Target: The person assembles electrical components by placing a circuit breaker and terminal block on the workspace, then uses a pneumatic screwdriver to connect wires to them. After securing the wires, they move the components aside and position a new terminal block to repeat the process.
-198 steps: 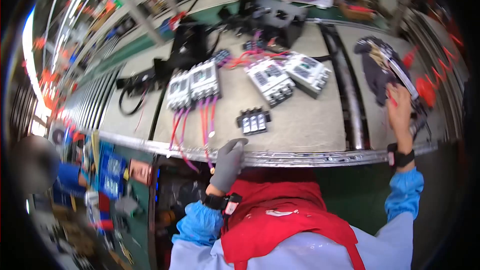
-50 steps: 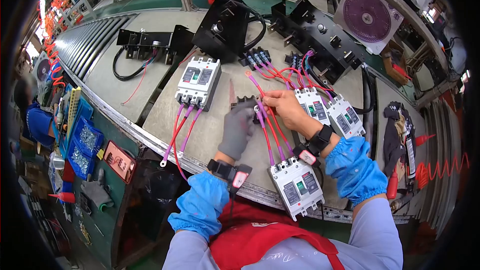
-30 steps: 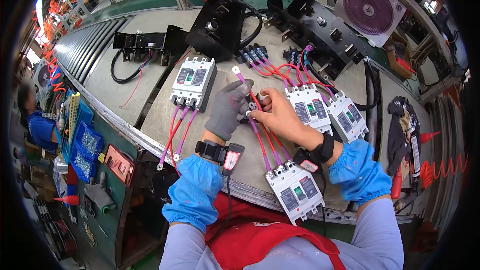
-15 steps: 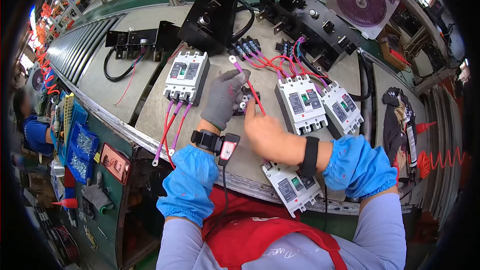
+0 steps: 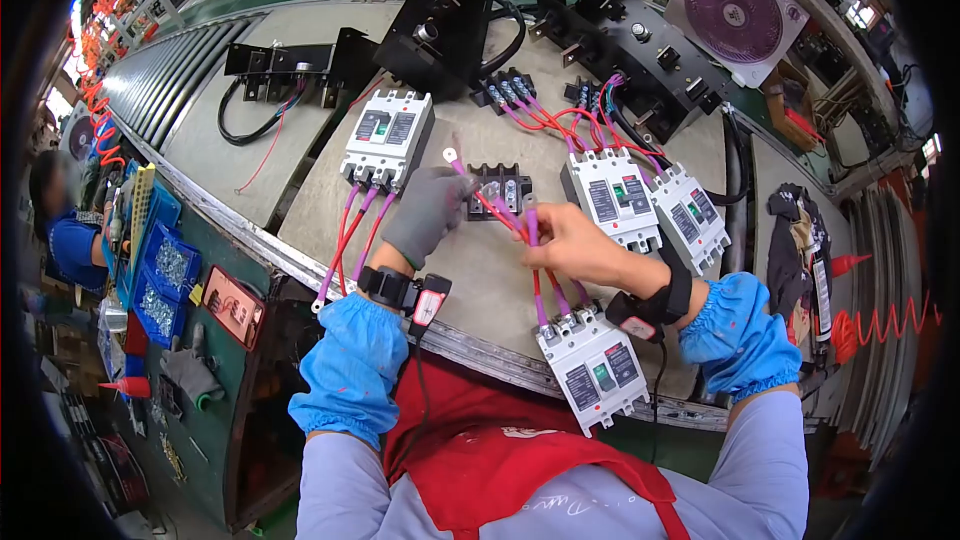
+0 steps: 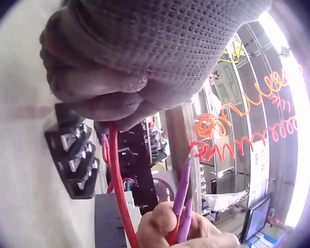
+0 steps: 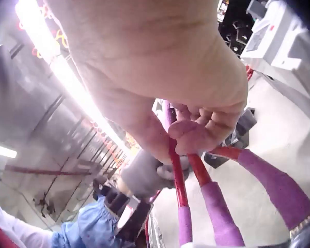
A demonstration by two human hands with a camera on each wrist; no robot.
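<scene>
My gloved left hand [image 5: 428, 215] pinches a red cable with a purple sleeve [image 5: 459, 168] and ring lug; in the left wrist view the red cable [image 6: 119, 181] runs down from the glove. My bare right hand [image 5: 570, 240] pinches two more red cables near their purple ends; their purple sleeves [image 6: 182, 188] stick up past its fingers in the left wrist view. All three run to a white circuit breaker [image 5: 598, 370] at the table's front edge. Just beyond the hands lies a black terminal block [image 5: 512, 185], partly overlapped by the cables.
Another breaker [image 5: 390, 140] with loose cables lies at left. Two wired breakers [image 5: 612, 198] sit at right, joined to terminal blocks behind. Black metal housings [image 5: 640, 50], a fan [image 5: 735, 18] and a roller conveyor [image 5: 175, 75] stand farther back. A coiled red hose [image 5: 890, 325] hangs at right.
The breaker with its cables has come to the front edge. Over the last half second, the right hand has drawn back from the terminal block, uncovering it, and lifted two cable ends; the left shifted nearer.
</scene>
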